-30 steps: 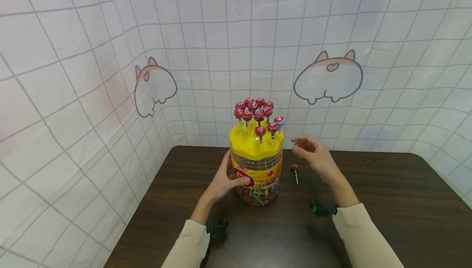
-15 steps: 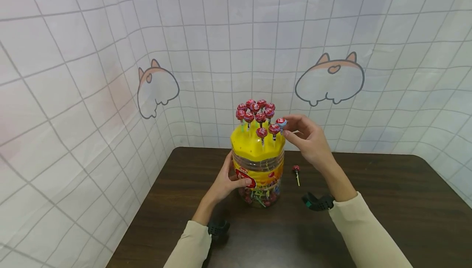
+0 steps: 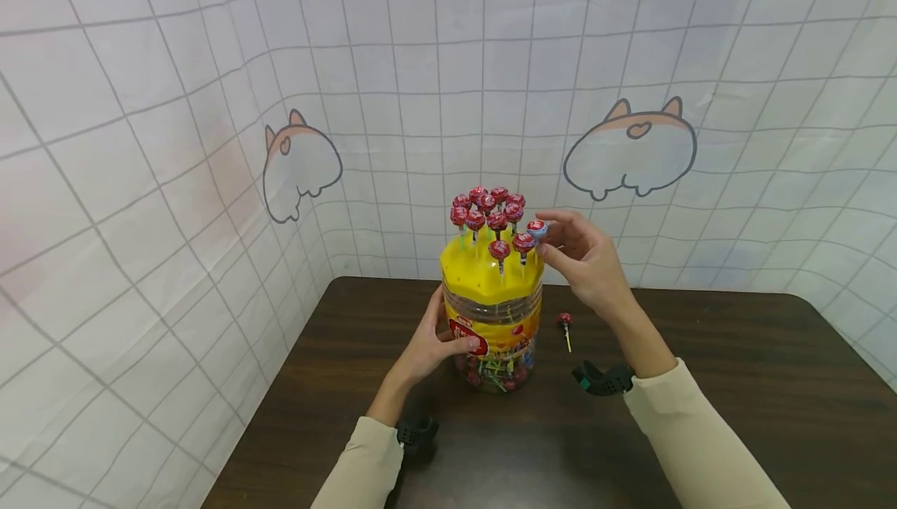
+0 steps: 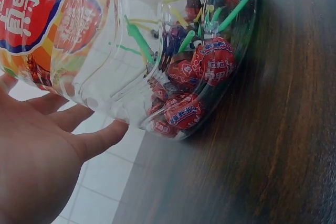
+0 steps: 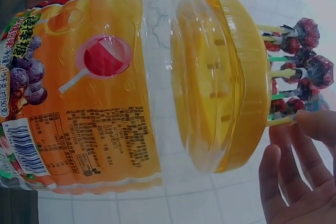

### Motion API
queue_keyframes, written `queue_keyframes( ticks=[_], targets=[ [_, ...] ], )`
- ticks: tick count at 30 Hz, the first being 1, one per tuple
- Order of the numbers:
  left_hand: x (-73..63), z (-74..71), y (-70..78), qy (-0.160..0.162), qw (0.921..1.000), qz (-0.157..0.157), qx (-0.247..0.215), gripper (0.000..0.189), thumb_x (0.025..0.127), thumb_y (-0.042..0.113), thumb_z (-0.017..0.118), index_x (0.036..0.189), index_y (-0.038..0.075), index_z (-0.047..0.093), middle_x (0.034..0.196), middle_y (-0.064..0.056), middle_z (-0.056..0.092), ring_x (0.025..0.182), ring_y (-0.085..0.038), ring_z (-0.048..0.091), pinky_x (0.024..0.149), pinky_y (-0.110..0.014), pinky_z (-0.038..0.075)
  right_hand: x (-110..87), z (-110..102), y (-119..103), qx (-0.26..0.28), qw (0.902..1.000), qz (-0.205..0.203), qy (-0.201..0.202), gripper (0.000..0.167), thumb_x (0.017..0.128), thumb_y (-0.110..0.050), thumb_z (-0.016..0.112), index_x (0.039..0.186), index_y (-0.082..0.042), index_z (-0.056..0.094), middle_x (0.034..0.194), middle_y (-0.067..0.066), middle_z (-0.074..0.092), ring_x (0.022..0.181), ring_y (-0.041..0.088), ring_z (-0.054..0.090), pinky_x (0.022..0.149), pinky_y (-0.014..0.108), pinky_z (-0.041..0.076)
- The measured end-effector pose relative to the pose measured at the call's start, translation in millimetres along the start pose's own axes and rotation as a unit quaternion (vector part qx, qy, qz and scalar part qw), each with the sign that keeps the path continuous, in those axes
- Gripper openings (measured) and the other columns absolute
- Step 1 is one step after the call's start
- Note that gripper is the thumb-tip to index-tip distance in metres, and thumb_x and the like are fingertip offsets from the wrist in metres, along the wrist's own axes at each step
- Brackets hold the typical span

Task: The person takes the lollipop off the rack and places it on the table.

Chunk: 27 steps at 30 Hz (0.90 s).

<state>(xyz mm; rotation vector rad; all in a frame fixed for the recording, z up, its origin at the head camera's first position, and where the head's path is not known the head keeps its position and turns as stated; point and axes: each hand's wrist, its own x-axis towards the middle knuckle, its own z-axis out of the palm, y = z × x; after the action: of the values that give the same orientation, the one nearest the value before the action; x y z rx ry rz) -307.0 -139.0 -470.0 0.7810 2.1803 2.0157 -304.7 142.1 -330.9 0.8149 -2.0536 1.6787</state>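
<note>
brown table (image 3: 757,384) fronts gridded sheet (image 3: 420,42), left hand (image 3: 426,347) gripping jar (image 3: 499,331), right hand (image 3: 589,264) pinching lollipop (image 3: 536,229).

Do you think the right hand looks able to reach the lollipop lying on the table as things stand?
Probably yes: the loose lollipop lies beside the jar with nothing covering it, though the right hand would likely need to release the blue-wrapped lollipop first.

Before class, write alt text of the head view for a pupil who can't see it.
A left hand holds a candy jar while the right hand pinches a blue-and-red lollipop at the edge of the yellow lid, beside standing red lollipops. A loose lollipop lies on the table.
</note>
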Motion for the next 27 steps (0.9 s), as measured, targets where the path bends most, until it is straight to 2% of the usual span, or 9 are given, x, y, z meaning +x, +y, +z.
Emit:
queue_keyframes(
  ticks=[4, 10, 20, 27],
  targets=[
    [0.4, -0.6, 1.0, 0.000, 1.0000, 0.000, 0.000, 0.102, 0.088, 0.038, 0.081, 0.163, 0.038, 0.011, 0.156, -0.007, 0.041, 0.136, -0.028, 0.049, 0.113, -0.056, 0.045, 2.6, -2, -4, -0.003, 0.9996, -0.020, 0.021, 0.044, 0.097, 0.001, 0.066, 0.140, -0.004, 0.058, 0.106, 0.005, 0.067, 0.090, 0.015, 0.066, 0.081, 0.019, 0.057],
    [0.2, -0.2, 1.6, 0.000, 1.0000, -0.004, 0.002, 0.103, 0.088, 0.037, 0.081, 0.163, 0.037, 0.010, 0.155, -0.009, 0.042, 0.134, -0.030, 0.051, 0.113, -0.057, 0.045, 6.8, -13, -13, 0.011, 0.9979, -0.041, 0.048, 0.042, 0.096, 0.005, 0.064, 0.137, -0.003, 0.060, 0.100, 0.001, 0.064, 0.081, 0.017, 0.065, 0.075, 0.019, 0.058],
    [0.2, 0.4, -0.3, 0.003, 1.0000, 0.002, 0.005, 0.102, 0.089, 0.037, 0.080, 0.163, 0.038, 0.010, 0.153, -0.009, 0.043, 0.133, -0.031, 0.053, 0.112, -0.058, 0.045, 3.2, -36, -12, 0.024, 0.9988, -0.007, 0.042, 0.040, 0.097, 0.003, 0.064, 0.136, -0.008, 0.062, 0.099, 0.005, 0.065, 0.079, 0.014, 0.066, 0.072, 0.019, 0.059],
    [0.2, 0.6, -1.4, 0.003, 1.0000, 0.001, 0.001, 0.102, 0.089, 0.037, 0.080, 0.163, 0.040, 0.010, 0.155, -0.008, 0.041, 0.133, -0.030, 0.053, 0.112, -0.057, 0.046, -5.7, -47, 0, 0.055, 0.9979, 0.007, 0.034, 0.040, 0.096, 0.006, 0.064, 0.134, -0.005, 0.062, 0.100, 0.007, 0.066, 0.078, 0.014, 0.069, 0.071, 0.022, 0.061]
  ],
)
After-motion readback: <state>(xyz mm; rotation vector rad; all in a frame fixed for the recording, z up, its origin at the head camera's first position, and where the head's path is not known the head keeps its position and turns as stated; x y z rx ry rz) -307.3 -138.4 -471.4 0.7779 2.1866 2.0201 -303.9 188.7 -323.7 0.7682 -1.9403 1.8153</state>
